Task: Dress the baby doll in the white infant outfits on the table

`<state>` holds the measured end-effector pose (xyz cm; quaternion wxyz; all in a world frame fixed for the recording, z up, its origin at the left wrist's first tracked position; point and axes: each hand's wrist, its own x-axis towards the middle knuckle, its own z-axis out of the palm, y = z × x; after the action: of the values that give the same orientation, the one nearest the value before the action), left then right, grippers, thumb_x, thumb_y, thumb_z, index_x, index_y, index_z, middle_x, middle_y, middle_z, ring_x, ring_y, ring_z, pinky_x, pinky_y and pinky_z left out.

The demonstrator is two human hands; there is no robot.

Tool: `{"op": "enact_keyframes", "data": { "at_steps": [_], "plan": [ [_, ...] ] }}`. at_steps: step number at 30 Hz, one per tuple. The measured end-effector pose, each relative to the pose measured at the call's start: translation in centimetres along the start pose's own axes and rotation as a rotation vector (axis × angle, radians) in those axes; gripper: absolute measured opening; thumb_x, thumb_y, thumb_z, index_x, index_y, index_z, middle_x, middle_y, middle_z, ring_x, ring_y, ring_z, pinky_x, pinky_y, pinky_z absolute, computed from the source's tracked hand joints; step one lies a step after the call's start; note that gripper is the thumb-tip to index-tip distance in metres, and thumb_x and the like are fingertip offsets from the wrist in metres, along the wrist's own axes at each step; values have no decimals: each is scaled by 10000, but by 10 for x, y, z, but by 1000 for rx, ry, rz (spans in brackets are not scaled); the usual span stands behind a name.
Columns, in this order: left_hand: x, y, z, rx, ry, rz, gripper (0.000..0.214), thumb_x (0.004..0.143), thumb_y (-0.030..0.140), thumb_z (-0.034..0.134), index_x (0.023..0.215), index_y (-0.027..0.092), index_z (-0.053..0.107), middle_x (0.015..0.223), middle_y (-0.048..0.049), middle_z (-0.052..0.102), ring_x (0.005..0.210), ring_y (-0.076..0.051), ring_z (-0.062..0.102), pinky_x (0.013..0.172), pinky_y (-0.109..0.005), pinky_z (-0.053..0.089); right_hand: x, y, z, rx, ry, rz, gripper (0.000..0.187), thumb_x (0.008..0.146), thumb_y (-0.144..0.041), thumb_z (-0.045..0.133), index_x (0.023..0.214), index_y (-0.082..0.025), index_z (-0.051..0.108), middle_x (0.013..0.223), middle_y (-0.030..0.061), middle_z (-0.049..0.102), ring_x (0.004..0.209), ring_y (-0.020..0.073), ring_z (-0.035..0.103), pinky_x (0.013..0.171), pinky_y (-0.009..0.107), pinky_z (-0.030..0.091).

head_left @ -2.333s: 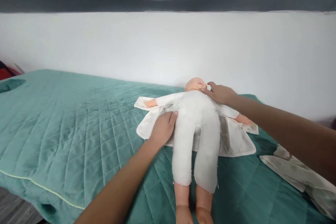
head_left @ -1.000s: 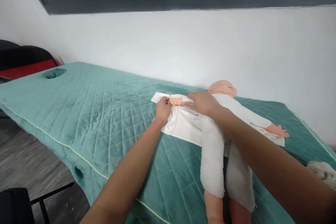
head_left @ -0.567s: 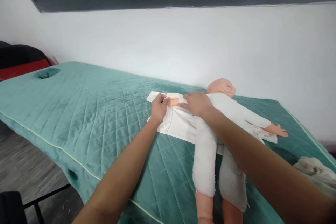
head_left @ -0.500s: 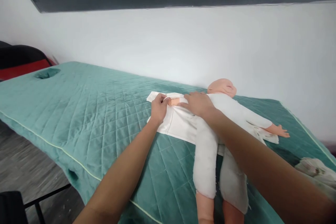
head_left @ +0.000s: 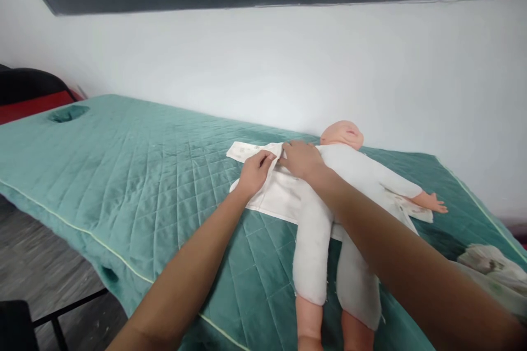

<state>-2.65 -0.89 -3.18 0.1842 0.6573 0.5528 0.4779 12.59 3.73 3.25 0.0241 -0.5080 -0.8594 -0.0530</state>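
Observation:
A baby doll [head_left: 357, 173] with a white cloth body lies on its back on top of an opened white baby shirt [head_left: 276, 198]. My left hand [head_left: 254, 175] pinches the edge of the shirt's sleeve near the end of the doll's arm. Just right of it, my right hand [head_left: 302, 158] is closed round that arm, close to the doll's shoulder. The doll's hand on this side is hidden by cloth and fingers. Its other arm [head_left: 428, 200] stretches out to the right, with part of the shirt lying beneath it.
The doll rests on a green quilted bed cover [head_left: 164, 175] against a white wall [head_left: 197, 66]. A crumpled white cloth [head_left: 492, 263] lies at the right, near my forearm. A black and red chair [head_left: 35, 90] stands at the far left.
My left hand has moved slightly right, towards my right hand, bringing the sleeve's edge along. The doll's hand, visible between my hands before, is now covered.

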Motion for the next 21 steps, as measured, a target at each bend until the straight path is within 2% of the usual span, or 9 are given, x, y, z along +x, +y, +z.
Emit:
{"op": "enact_keyframes", "data": {
  "at_steps": [2, 4, 6, 8, 10, 11, 13, 18, 21],
  "plan": [
    [0, -5, -1, 118, 105, -41, 209, 955, 271, 448, 990, 213, 645, 1042, -53, 703, 983, -200, 629, 886, -303, 461, -12, 15, -8, 97, 53, 6, 419, 976, -456, 440, 1239, -174, 604, 1241, 162, 659, 1145, 339, 580, 926, 447, 441],
    [-1, -8, -2, 283, 156, -124, 180, 932, 261, 492, 1026, 206, 635, 1088, -85, 690, 1028, -224, 626, 909, -328, 460, -31, 36, -13, 243, 139, 51, 428, 966, -468, 453, 1274, -202, 586, 1302, 141, 639, 1182, 330, 566, 934, 433, 449],
    [-2, -6, -2, 418, 129, -188, 178, 931, 313, 525, 1037, 209, 623, 1092, -102, 689, 1027, -246, 635, 877, -342, 467, -55, 57, -14, 370, 274, 137, 404, 954, -443, 465, 1258, -211, 595, 1334, 130, 622, 1236, 328, 538, 982, 444, 438],
    [-5, -1, -1, 500, 50, -238, 218, 944, 394, 520, 1040, 219, 609, 1051, -101, 706, 991, -264, 656, 818, -344, 468, -82, 77, -9, 445, 454, 262, 373, 940, -388, 456, 1213, -186, 610, 1294, 147, 628, 1237, 322, 534, 1040, 457, 409],
    [-7, 6, 0, 550, -23, -287, 262, 951, 458, 503, 1037, 229, 597, 992, -97, 725, 939, -276, 674, 768, -340, 456, -107, 91, 1, 507, 602, 418, 380, 933, -360, 419, 1207, -168, 599, 1254, 172, 617, 1188, 311, 552, 1017, 448, 434],
    [-8, 8, 1, 569, -44, -307, 282, 950, 483, 497, 1028, 230, 595, 967, -97, 730, 920, -282, 679, 753, -338, 449, -118, 96, 5, 528, 635, 484, 382, 933, -359, 400, 1202, -173, 597, 1237, 177, 611, 1145, 303, 570, 992, 441, 451],
    [-8, 12, 2, 595, -48, -338, 317, 944, 521, 491, 988, 226, 596, 953, -110, 735, 916, -294, 681, 738, -337, 440, -135, 102, 12, 511, 603, 594, 383, 933, -360, 374, 1178, -179, 606, 1175, 186, 622, 1070, 309, 595, 955, 444, 461],
    [-5, 13, 2, 568, -96, -366, 358, 914, 534, 507, 780, 212, 585, 864, -126, 721, 885, -307, 666, 730, -345, 425, -149, 106, 11, 437, 286, 697, 418, 965, -383, 321, 1162, -155, 610, 1044, 214, 685, 1036, 383, 630, 875, 461, 451],
    [-1, 20, 0, 518, -137, -316, 366, 895, 489, 532, 656, 213, 530, 789, -100, 691, 846, -277, 645, 727, -332, 414, -148, 104, 9, 509, 269, 709, 431, 981, -401, 318, 1228, -157, 572, 1076, 211, 710, 1059, 389, 645, 863, 449, 452]
  ]
}}
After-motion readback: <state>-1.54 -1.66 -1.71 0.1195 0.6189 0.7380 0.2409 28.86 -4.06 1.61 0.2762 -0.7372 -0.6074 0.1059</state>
